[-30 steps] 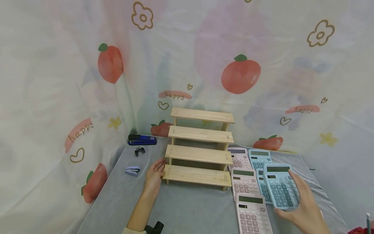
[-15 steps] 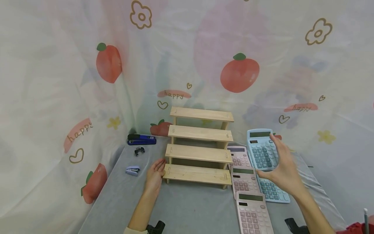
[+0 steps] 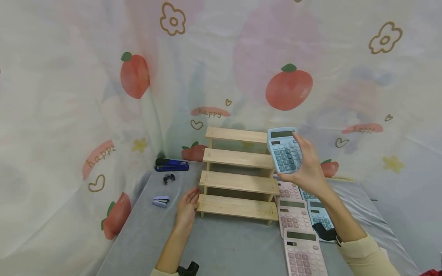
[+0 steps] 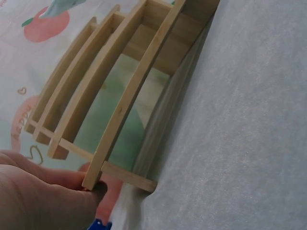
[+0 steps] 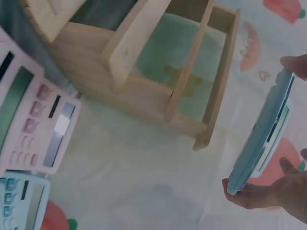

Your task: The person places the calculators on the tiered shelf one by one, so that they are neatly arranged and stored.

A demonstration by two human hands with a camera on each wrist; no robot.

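Note:
A four-step wooden stand [image 3: 238,172] sits on the grey table. My left hand [image 3: 188,207] lies flat with straight fingers against the left end of its lowest step [image 4: 120,110], touching the wood. My right hand [image 3: 307,168] grips a blue calculator [image 3: 284,149], held in the air by the right end of the upper steps; in the right wrist view the blue calculator [image 5: 264,129] shows edge-on beside the wooden stand [image 5: 158,72]. Pink calculators [image 3: 293,214] and more blue calculators [image 3: 319,216] lie on the table right of the stand.
A dark blue stapler [image 3: 171,165], a small black clip [image 3: 169,178] and a small lilac stapler [image 3: 161,201] lie at the table's back left. A printed strawberry cloth [image 3: 103,96] hangs behind and to the left. The table's front edge lies near my arms.
My right hand has lifted the blue calculator off the pile at the right and carried it up and left to the stand's upper right. The left hand has stayed at the lowest step.

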